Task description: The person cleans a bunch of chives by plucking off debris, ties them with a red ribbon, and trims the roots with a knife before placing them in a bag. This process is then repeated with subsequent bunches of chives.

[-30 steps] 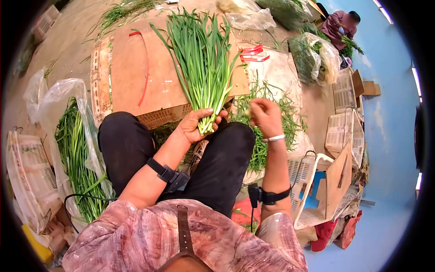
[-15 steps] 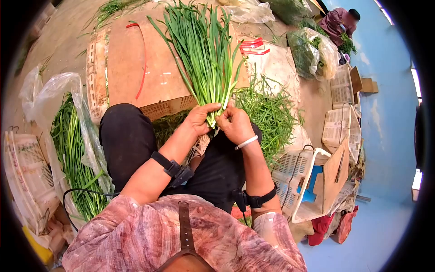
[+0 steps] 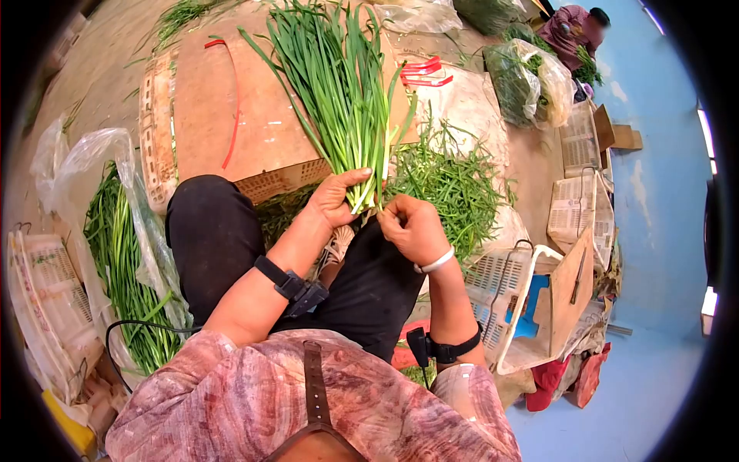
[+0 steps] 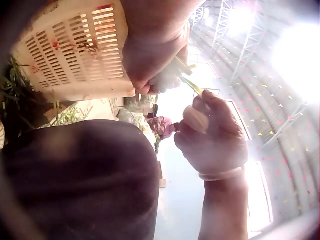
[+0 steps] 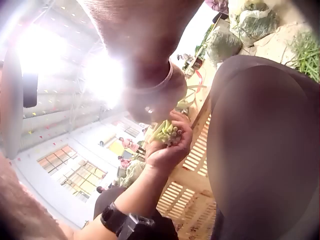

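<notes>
In the head view my left hand (image 3: 336, 199) grips a bunch of garlic chives (image 3: 331, 92) near its pale stem ends. The long green leaves fan out away from me over a brown board (image 3: 269, 135). My right hand (image 3: 418, 229) is just right of the stem ends, thumb and forefinger pinched together. In the left wrist view those fingertips pinch a thin pale-green stalk (image 4: 191, 85) that runs toward the bunch. The cut stem ends (image 5: 167, 134) poke out of my left fist in the right wrist view.
The board lies on a plastic crate (image 3: 289, 179). A long red strip (image 3: 235, 108) and several short red strips (image 3: 423, 71) lie nearby. Loose leaves (image 3: 454, 189) are heaped at right. A clear bag (image 3: 146, 200) of chives stands left, a white crate (image 3: 496, 296) right. Another person (image 3: 568, 37) sits far right.
My right hand came in from the right to the stem ends, then drew back slightly right and down, fingers pinched. My left hand kept its hold, moving slightly up as the leaves shifted left.
</notes>
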A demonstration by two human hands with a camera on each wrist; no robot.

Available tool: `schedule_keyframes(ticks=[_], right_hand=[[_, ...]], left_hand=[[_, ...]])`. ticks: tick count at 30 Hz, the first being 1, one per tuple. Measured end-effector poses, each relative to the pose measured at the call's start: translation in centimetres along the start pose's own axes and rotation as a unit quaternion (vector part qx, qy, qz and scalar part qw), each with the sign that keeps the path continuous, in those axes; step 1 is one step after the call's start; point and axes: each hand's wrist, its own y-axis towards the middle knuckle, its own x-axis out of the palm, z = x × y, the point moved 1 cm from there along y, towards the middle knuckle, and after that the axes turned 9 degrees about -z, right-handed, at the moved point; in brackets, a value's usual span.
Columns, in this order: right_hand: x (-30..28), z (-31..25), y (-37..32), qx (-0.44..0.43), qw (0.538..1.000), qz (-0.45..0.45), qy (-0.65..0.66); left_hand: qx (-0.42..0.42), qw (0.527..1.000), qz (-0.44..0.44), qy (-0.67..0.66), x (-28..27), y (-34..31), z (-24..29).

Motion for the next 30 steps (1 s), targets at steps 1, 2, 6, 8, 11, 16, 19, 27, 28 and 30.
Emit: schedule_keyframes(ticks=[1, 2, 6, 8, 11, 16, 19, 27, 28, 30], right_hand=[[-0.8, -0.9, -0.3, -0.002, 1.000, -0.001, -0.001], [-1.7, -2.3, -1.0, 0.030, 0.993, -0.061, 0.092], [-6.0, -6.3, -4.5, -0.067, 0.964, -0.175, 0.191], [-8.2, -5.9, -6.2, -0.191, 0.951, -0.131, 0.203], [-12.0, -2.7, -9.9, -0.293, 0.908, 0.072, 0.291], [-17.4, 4.5, -15.9, -0.259, 0.829, 0.181, 0.462], [-18.0, 8.6, -15.9, 0.026, 0.874, 0.349, 0.338], [-10.8, 3.9, -1.9, 0.181, 0.962, 0.173, 0.105], [-9.4, 3.2, 0.5, 0.187, 0.961, 0.143, 0.145], [-6.6, 2.5, 4.8, 0.193, 0.957, 0.072, 0.202]], left_hand=[[-0.010, 1.000, -0.020, -0.019, 0.1, -0.1, 0.1], [0.006, 0.998, -0.058, -0.038, 0.1, 0.0, 0.0], [0.023, 0.995, -0.090, -0.043, 0.1, 0.2, 0.0], [0.015, 0.993, -0.100, -0.061, 0.8, 0.0, 0.0], [-0.003, 0.992, -0.096, -0.079, -0.2, 0.2, 0.0], [0.000, 0.992, -0.097, -0.079, 0.0, -0.1, 0.1], [-0.002, 0.992, -0.100, -0.077, -0.2, -0.1, 0.2], [-0.016, 0.995, -0.080, -0.062, 0.2, -0.7, 0.5], [-0.017, 0.995, -0.079, -0.064, 0.1, -0.5, 0.5], [-0.020, 0.995, -0.077, -0.064, 0.0, -0.5, 0.5]])
